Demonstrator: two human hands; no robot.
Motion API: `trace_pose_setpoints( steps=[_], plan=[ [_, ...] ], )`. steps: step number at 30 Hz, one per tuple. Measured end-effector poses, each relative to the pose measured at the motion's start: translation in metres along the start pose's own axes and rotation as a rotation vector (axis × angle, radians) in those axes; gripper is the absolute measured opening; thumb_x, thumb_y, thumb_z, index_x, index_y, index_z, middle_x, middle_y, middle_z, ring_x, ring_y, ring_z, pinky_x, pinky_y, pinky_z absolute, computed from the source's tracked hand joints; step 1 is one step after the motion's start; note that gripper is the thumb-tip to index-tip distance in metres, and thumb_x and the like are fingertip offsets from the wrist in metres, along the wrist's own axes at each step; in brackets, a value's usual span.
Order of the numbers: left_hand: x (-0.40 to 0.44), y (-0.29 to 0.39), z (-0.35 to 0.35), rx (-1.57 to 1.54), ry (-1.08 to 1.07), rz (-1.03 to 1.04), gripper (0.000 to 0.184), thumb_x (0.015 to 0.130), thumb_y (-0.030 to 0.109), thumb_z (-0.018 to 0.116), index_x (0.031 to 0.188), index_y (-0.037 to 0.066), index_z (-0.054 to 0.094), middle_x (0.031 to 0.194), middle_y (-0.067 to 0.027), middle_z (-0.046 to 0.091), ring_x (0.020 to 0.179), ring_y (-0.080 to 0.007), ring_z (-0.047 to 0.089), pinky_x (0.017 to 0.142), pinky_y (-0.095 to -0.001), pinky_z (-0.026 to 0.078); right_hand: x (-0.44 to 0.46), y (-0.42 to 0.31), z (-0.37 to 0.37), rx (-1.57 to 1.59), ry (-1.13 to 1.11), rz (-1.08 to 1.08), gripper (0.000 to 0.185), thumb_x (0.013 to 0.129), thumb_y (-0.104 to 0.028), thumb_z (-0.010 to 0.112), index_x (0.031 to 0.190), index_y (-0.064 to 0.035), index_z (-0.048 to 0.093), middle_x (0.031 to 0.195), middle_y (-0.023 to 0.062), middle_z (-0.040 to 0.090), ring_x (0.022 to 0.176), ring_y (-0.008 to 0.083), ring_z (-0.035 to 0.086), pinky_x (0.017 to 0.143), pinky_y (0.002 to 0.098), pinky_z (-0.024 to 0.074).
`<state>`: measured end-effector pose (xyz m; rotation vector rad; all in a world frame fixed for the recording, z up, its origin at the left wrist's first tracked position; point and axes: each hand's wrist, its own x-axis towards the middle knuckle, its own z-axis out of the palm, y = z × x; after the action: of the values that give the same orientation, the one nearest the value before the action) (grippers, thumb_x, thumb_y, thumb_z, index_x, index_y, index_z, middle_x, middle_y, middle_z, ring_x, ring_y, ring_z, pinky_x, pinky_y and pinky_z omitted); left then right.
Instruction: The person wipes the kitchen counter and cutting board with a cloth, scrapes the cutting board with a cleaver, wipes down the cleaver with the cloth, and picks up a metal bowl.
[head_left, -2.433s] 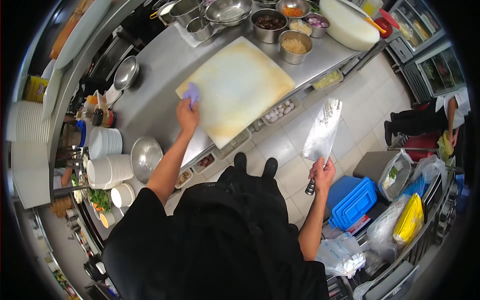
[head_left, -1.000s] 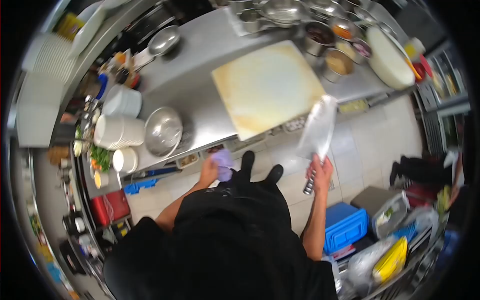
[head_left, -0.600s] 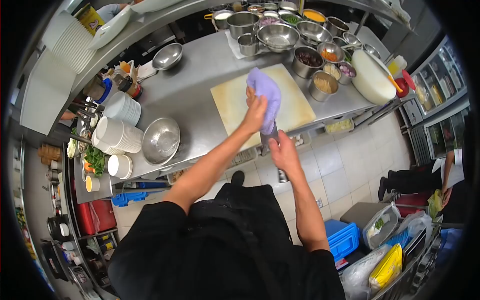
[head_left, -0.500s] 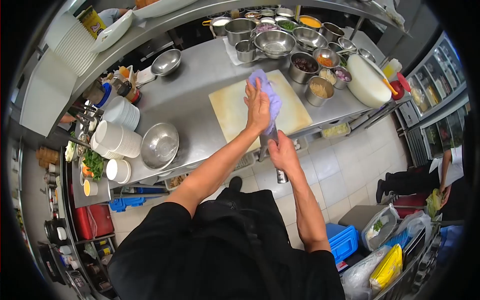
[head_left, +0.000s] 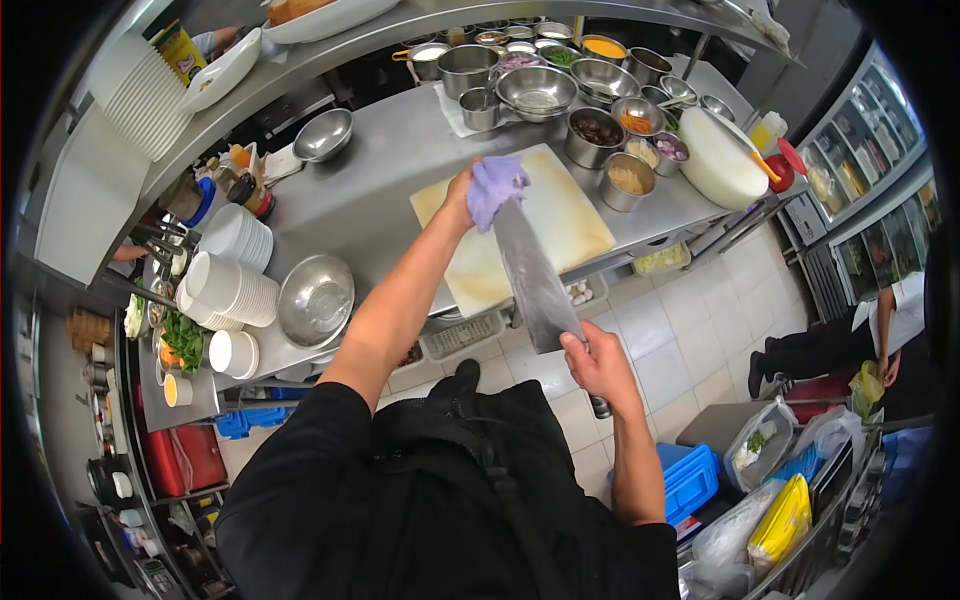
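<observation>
My left hand [head_left: 463, 198] holds a bunched purple cloth [head_left: 496, 190] at the far end of a cleaver's blade [head_left: 538, 280]. The cloth partly covers its fingers. My right hand [head_left: 601, 366] is wrapped round the cleaver's handle, whose dark end shows below the fist. Most of the broad grey blade is bare and slants between the two hands, over the near edge of the counter. Behind the cloth and blade lies a white cutting board [head_left: 560, 205] with yellowish stains.
Metal bowls and pots of food [head_left: 592, 137] line the back right of the steel counter [head_left: 375, 190]. A metal bowl [head_left: 316, 300] and stacked white bowls [head_left: 232, 288] stand left. A co-worker [head_left: 880, 330] and a blue bin [head_left: 689, 482] are at the right.
The cloth has gone from lying along the blade to a bunch at its far end, uncovering the blade. My left hand has moved left, my right hand slightly right and down.
</observation>
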<state>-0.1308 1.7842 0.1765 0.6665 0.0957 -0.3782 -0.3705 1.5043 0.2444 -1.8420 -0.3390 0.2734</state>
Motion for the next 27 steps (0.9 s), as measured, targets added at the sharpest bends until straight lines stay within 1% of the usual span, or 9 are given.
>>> trace_pose_setpoints(
  steps=[2, 5, 10, 13, 16, 19, 22, 25, 27],
  plan=[
    [-0.007, 0.001, 0.000, -0.100, -0.145, -0.098, 0.065, 0.099, 0.052, 0.031, 0.133, -0.001, 0.048, 0.118, -0.0193, 0.062, 0.106, -0.0374, 0.061, 0.095, -0.0525, 0.048, -0.001, 0.000, -0.007, 0.281, -0.087, 0.177, 0.024, 0.098, -0.022, 0.055, 0.088, -0.0003, 0.054, 0.056, 0.0043, 0.051, 0.045, 0.0128, 0.047, 0.042, 0.0297, 0.0394],
    [-0.028, -0.010, 0.013, -0.163, -0.259, -0.149, 0.069, 0.096, 0.054, 0.035, 0.139, 0.000, 0.043, 0.127, -0.0204, 0.057, 0.113, -0.0392, 0.057, 0.101, -0.0536, 0.044, 0.015, -0.008, -0.008, 0.410, -0.109, 0.161, 0.026, 0.100, -0.026, 0.053, 0.087, -0.0041, 0.055, 0.056, -0.0016, 0.047, 0.043, 0.0052, 0.042, 0.040, 0.0227, 0.0350],
    [-0.064, -0.017, 0.050, -0.212, -0.419, -0.076, 0.074, 0.095, 0.059, 0.033, 0.141, 0.002, 0.040, 0.135, -0.0209, 0.051, 0.123, -0.0399, 0.052, 0.105, -0.0556, 0.039, 0.070, 0.021, 0.006, 0.435, -0.074, 0.242, 0.023, 0.098, -0.025, 0.055, 0.089, -0.0043, 0.055, 0.056, -0.0010, 0.046, 0.040, 0.0077, 0.041, 0.037, 0.0253, 0.0347],
    [-0.066, -0.016, 0.046, -0.169, 0.007, 0.015, 0.078, 0.095, 0.065, 0.024, 0.141, 0.003, 0.041, 0.137, -0.0201, 0.050, 0.126, -0.0390, 0.049, 0.106, -0.0559, 0.038, 0.098, 0.027, 0.019, 0.394, -0.028, 0.273, 0.021, 0.097, -0.024, 0.057, 0.089, -0.0054, 0.054, 0.057, -0.0016, 0.044, 0.040, 0.0076, 0.041, 0.036, 0.0258, 0.0346],
    [-0.062, -0.018, 0.024, -0.072, 0.038, 0.022, 0.083, 0.094, 0.069, 0.016, 0.136, 0.004, 0.045, 0.132, -0.0176, 0.055, 0.122, -0.0364, 0.053, 0.104, -0.0528, 0.041, 0.115, 0.034, 0.035, 0.342, 0.021, 0.244, 0.021, 0.095, -0.024, 0.059, 0.091, -0.0040, 0.056, 0.056, -0.0009, 0.046, 0.040, 0.0081, 0.042, 0.035, 0.0262, 0.0347],
    [-0.058, -0.031, 0.011, 0.142, 0.350, 0.019, 0.083, 0.093, 0.070, 0.016, 0.130, 0.005, 0.050, 0.125, -0.0148, 0.060, 0.115, -0.0322, 0.057, 0.100, -0.0486, 0.045, 0.136, 0.030, 0.047, 0.285, 0.134, 0.248, 0.022, 0.094, -0.022, 0.058, 0.094, -0.0007, 0.059, 0.055, 0.0006, 0.049, 0.038, 0.0100, 0.044, 0.032, 0.0276, 0.0356],
    [-0.073, -0.052, 0.011, 0.137, 0.244, -0.058, 0.077, 0.096, 0.067, 0.019, 0.126, 0.004, 0.052, 0.118, -0.0139, 0.063, 0.107, -0.0288, 0.060, 0.095, -0.0454, 0.048, 0.156, 0.030, 0.048, 0.281, 0.273, 0.253, 0.023, 0.094, -0.021, 0.058, 0.090, 0.0010, 0.059, 0.057, 0.0028, 0.052, 0.038, 0.0126, 0.047, 0.032, 0.0294, 0.0380],
    [-0.095, -0.065, 0.033, 0.263, 0.292, -0.176, 0.073, 0.098, 0.063, 0.022, 0.124, 0.002, 0.054, 0.116, -0.0148, 0.063, 0.105, -0.0283, 0.061, 0.094, -0.0438, 0.049, 0.143, 0.019, 0.025, 0.295, 0.376, 0.253, 0.024, 0.095, -0.022, 0.057, 0.088, 0.0014, 0.059, 0.058, 0.0029, 0.053, 0.041, 0.0113, 0.049, 0.032, 0.0290, 0.0377],
    [-0.098, -0.077, 0.029, 0.407, 0.342, -0.181, 0.068, 0.099, 0.057, 0.028, 0.121, -0.001, 0.056, 0.112, -0.0164, 0.064, 0.103, -0.0284, 0.062, 0.093, -0.0432, 0.049, 0.108, 0.019, -0.003, -0.074, 0.505, 0.090, 0.023, 0.095, -0.022, 0.058, 0.093, 0.0004, 0.059, 0.057, 0.0107, 0.057, 0.043, 0.0251, 0.055, 0.039, 0.0363, 0.0435]
  ],
)
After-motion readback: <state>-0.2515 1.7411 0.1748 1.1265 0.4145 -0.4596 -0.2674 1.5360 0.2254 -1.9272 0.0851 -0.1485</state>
